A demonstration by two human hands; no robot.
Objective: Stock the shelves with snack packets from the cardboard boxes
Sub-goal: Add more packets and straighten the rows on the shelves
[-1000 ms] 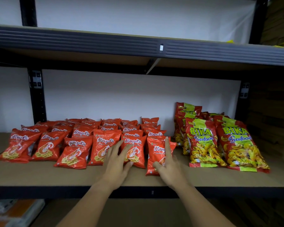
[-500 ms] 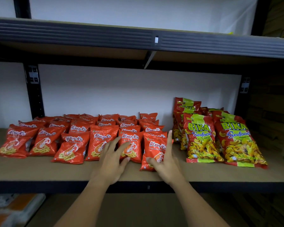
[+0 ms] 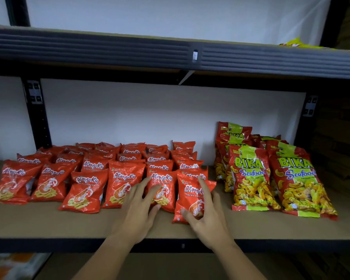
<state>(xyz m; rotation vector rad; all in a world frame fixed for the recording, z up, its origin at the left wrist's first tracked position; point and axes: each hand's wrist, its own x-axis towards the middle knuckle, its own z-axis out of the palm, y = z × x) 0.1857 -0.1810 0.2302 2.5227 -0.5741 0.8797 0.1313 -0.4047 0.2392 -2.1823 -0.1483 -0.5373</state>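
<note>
Head view: a brown shelf (image 3: 49, 221) runs across the lower half of the frame, carrying rows of red prawn cracker packets (image 3: 85, 190) at left and centre and taller Bika seafood packets (image 3: 251, 178) at right. The left hand (image 3: 137, 211) lies at lower centre, fingers spread and straight, touching a front-row red packet. Just right of it, the right hand (image 3: 205, 215) grips the rightmost front red packet (image 3: 192, 197), thumb on its lower face, forefinger along its right edge
</note>
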